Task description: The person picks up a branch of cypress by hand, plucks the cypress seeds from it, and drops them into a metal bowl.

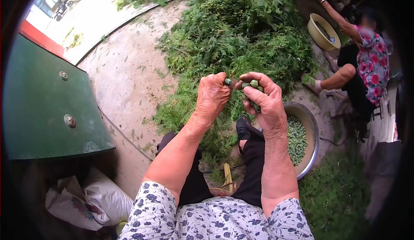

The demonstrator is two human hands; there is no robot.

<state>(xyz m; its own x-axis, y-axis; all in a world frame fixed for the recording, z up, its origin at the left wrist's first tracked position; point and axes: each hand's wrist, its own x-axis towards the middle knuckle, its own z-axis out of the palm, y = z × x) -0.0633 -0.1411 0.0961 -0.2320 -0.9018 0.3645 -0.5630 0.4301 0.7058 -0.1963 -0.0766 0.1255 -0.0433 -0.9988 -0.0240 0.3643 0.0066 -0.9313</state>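
My left hand is closed in a fist, with a small green seed cone poking out beside the thumb; any stem inside the fist is hidden. Close to it, my right hand curls around several green seed cones, some pinched between thumb and fingers and others in the palm. Both hands are raised over my lap, fingertips nearly meeting. Below my right forearm stands a round metal basin, partly filled with loose green cones. Under and beyond my hands lie cut evergreen branches.
A green metal panel stands at left, with white sacks below it. At right sits another person with one arm raised, near a yellow basin. More greenery lies at lower right. A cable crosses the floor.
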